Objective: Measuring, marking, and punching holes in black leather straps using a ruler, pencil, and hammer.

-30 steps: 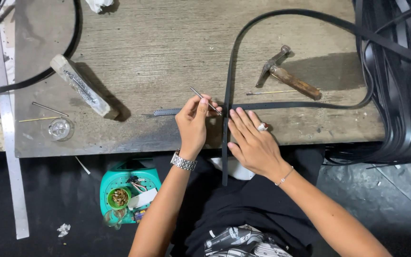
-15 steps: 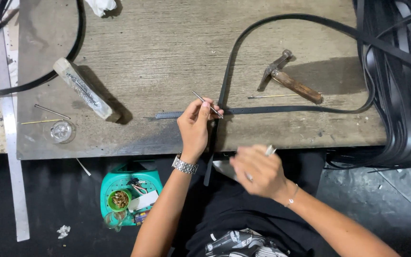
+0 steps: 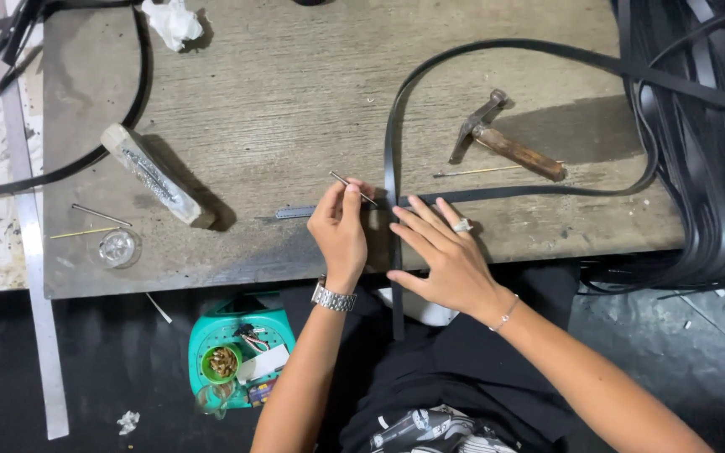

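A flat, glossy black strap (image 3: 393, 180) loops across the tabletop (image 3: 295, 75); the right hand (image 3: 446, 256) presses it with fingers spread, while the left hand (image 3: 341, 226) pinches a thin metal pin (image 3: 352, 188).

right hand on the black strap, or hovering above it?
Touching. In the head view the right hand lies flat on the table, its fingers spread and pressed onto the black strap where it crosses the near edge; no gap shows.

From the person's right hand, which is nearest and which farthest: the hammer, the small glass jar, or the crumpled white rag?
Measured from the right hand:
1. Hammer, just above and to its right on the table.
2. Small glass jar, far left by the table's front edge.
3. Crumpled white rag, at the far top-left edge.
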